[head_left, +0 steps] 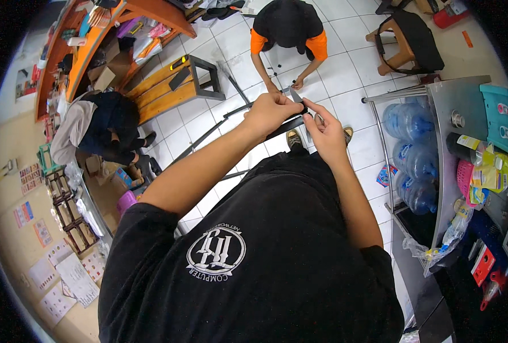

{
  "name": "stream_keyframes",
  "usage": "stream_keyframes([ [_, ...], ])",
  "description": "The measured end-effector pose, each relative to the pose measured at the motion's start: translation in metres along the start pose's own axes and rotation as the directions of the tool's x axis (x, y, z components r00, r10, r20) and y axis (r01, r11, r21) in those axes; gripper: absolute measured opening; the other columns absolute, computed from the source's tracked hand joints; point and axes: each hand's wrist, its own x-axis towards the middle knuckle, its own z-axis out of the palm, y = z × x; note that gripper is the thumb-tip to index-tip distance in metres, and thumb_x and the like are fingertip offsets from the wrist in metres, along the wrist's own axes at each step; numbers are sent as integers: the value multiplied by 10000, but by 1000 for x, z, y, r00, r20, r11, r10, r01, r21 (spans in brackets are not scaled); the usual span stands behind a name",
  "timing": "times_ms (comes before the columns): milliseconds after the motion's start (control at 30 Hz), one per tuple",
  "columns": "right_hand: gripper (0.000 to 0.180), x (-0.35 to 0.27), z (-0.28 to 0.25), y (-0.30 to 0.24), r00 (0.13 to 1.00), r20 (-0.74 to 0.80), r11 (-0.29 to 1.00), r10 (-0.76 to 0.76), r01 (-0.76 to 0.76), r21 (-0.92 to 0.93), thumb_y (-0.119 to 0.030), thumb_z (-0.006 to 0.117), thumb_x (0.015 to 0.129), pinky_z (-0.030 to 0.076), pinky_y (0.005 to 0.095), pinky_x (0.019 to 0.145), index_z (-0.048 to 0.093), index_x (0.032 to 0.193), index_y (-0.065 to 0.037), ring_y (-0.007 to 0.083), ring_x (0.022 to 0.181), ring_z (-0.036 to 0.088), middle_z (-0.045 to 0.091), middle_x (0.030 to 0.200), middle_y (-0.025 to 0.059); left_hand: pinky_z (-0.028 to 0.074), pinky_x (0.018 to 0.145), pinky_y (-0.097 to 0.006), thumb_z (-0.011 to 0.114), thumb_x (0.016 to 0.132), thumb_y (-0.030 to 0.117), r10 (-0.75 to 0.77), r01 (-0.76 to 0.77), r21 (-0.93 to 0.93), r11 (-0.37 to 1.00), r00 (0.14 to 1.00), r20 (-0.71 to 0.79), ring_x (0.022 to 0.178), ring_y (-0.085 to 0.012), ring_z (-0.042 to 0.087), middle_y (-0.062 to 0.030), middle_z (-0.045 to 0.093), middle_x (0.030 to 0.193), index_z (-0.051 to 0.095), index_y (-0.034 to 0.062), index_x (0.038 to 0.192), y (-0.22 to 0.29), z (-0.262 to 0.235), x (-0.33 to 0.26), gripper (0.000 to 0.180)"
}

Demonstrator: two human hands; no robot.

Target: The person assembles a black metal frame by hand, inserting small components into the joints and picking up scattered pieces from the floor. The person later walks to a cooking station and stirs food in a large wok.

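Note:
In front of my body both hands meet at a thin black strip [285, 129]. My left hand [270, 116] is closed, its thumb and fingertips pinching the strip's end. Close beside it, my right hand [327, 132] has its thumb and forefinger closed around a small dark part of the same strip. A flat grey piece [295, 95] sticks out past my fingertips, and more grey shows under my right hand; its kind is unclear. My fingers cover most of where the pieces meet.
A person with orange sleeves [289, 28] crouches ahead, hands low near small black pieces. Long black strips [202, 137] lie on the tiles. A wooden bench [165, 86] and another bent-over person [102, 128] are left. Water jugs [417, 157] stand on a right-hand rack.

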Motion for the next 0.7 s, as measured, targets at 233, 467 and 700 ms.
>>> stream_keyframes([
  [233,374,0,0,-6,1000,9,1000,18,-18,-2,-124,657,987,244,223,509,640,1354,-54,1,565,314,360,634,-113,478,800,-431,758,846,200,698,-487,710,510,716,-10,777,-275,708,-69,716,918,677,84,967,3,9,-21,186],
  [467,387,2,-4,-7,999,25,998,47,-47,-34,-116,654,984,245,226,503,630,1364,-44,-5,564,328,359,631,-113,435,825,-451,789,837,234,833,-516,795,319,553,25,797,-253,703,-58,733,913,673,76,963,-1,11,-18,233],
  [700,387,4,-3,-2,1000,30,1000,-4,4,-9,-116,656,985,250,226,505,629,1363,-35,-5,565,333,366,643,-110,404,837,-419,777,865,258,571,-399,536,744,796,-201,811,-217,683,-48,743,856,679,65,898,-5,21,-15,219],
])
